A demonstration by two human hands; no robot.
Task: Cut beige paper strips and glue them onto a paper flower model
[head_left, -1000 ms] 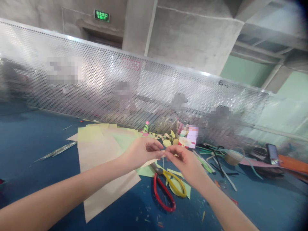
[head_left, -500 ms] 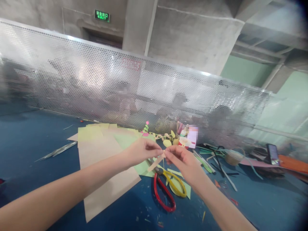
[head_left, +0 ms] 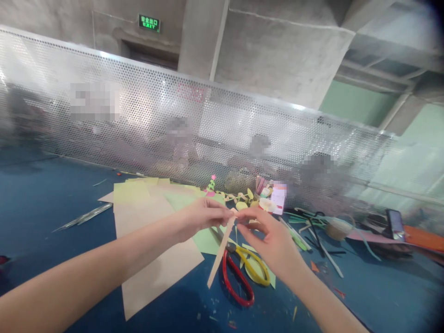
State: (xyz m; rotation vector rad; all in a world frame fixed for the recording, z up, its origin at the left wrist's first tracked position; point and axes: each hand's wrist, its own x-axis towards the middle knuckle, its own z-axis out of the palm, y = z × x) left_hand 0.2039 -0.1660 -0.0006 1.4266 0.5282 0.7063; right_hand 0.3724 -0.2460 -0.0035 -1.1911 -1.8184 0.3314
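A narrow pale peach paper strip (head_left: pixel 221 254) hangs slanting down from my left hand (head_left: pixel 204 216), its top end pinched between the thumb and fingers. My right hand (head_left: pixel 265 230) is at the same top end, its index fingertip against or very close to the strip. The right thumb is apart from that finger, with a gap between them. Below the hands lie scissors (head_left: pixel 239 280) with one red and one yellow handle, their blades partly hidden behind the strip. Pieces of green paper (head_left: pixel 273 279) lie around and under the scissors.
Large peach and green paper sheets (head_left: pixel 152 282) lie on the blue table (head_left: pixel 166 314) at the left, beside metal tweezers (head_left: pixel 83 217). A small paper tree (head_left: pixel 210 186) and yellow paper pieces stand behind. Sticks, a phone (head_left: pixel 395 225) and a perforated metal screen (head_left: pixel 138 115) are beyond.
The strip has unfolded or swung out and now hangs longer, down past the scissors' pivot. My right thumb has parted from the index finger.
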